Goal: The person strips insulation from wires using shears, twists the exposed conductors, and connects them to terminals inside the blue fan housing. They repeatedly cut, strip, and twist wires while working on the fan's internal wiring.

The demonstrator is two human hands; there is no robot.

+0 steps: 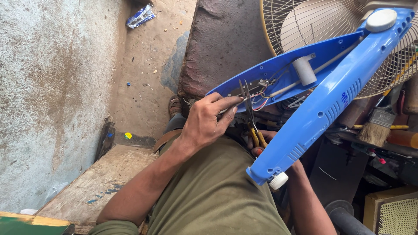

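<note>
A blue plastic fan body lies opened across my lap, its lower shell showing wires and a white cylinder inside. My left hand pinches a wire at the shell's left end. My right hand, mostly hidden under the blue upper shell, grips yellow-handled pliers whose long jaws point up into the wiring. A white knob caps the near end of the body.
A fan grille with a pale blade stands at the upper right. A paintbrush and tools lie on a cluttered shelf at right. A wooden board and dirt floor with a wrapper are at left, beside a rough wall.
</note>
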